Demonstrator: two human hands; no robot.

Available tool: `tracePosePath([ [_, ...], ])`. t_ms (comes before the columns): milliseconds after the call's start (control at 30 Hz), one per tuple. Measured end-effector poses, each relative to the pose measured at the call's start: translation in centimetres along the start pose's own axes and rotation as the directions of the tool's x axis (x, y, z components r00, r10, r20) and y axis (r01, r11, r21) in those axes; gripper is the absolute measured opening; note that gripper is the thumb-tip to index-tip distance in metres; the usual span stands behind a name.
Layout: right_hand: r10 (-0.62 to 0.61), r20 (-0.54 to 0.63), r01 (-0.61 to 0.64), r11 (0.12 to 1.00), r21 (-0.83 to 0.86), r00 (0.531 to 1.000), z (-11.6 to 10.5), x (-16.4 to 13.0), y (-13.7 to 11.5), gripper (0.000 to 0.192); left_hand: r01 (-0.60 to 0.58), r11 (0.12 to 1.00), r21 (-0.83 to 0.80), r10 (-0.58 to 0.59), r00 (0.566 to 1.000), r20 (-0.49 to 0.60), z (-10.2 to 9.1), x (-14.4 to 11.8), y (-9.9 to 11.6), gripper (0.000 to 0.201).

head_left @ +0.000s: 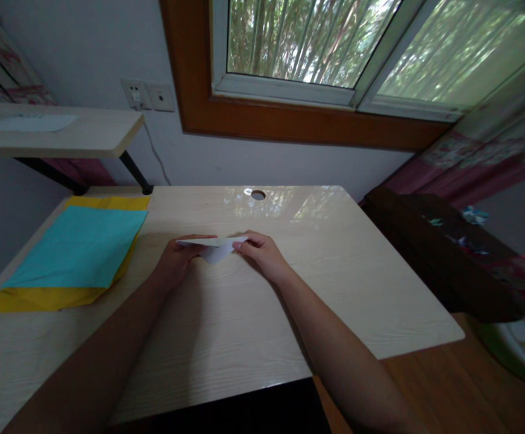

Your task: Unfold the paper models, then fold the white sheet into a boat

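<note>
Between my two hands is a folded piece of white paper [217, 252], held just above the tabletop. It has a wide, flat upper edge and a pointed part hanging down in the middle. My left hand [178, 256] grips its left end, with fingers along the far side. At the right end, my right hand [261, 252] pinches the paper between thumb and fingers. Part of the paper is covered by the fingers of both hands.
The pale wooden desk [334, 289] reaches to the wall. Turquoise paper [81, 247] lies on yellow paper [40, 299] at the left. A raised shelf [108, 135] carries a white sheet [31, 123]. A round cable hole [258, 195] is near the back edge.
</note>
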State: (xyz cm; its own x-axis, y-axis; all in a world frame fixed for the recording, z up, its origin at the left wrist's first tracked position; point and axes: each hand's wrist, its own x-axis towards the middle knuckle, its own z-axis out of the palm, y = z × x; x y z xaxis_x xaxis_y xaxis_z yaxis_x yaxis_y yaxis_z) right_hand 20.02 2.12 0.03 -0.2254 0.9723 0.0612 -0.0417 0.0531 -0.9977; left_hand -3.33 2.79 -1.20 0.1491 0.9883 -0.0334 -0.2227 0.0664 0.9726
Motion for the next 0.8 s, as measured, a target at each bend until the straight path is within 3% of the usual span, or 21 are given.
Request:
tracePosePath([
  [233, -0.047, -0.119, 0.053, 0.997, 0.048, 0.992, 0.0, 0.28, 0.33, 0.025, 0.036, 0.999, 0.017, -0.035, 0.998, -0.051, 0.24, -0.07, 0.21, 0.023],
  [533, -0.063, -0.132, 0.062, 0.998, -0.011, 0.989, 0.01, 0.14, -0.14, 0.024, 0.031, 0.999, 0.019, -0.03, 0.998, -0.046, 0.01, 0.04, -0.19, 0.026],
  [700, -0.038, -0.159, 0.033, 0.999, -0.039, 0.987, -0.07, 0.27, 0.17, 0.026, 0.03, 0.998, 0.057, -0.024, 0.995, -0.099, 0.1, 0.3, 0.15, 0.031],
  [800, -0.053, -0.118, 0.046, 0.997, -0.064, 0.992, -0.05, 0.29, 0.24, 0.027, 0.026, 0.995, 0.098, -0.015, 0.994, -0.112, -0.13, 0.45, 0.1, 0.034],
])
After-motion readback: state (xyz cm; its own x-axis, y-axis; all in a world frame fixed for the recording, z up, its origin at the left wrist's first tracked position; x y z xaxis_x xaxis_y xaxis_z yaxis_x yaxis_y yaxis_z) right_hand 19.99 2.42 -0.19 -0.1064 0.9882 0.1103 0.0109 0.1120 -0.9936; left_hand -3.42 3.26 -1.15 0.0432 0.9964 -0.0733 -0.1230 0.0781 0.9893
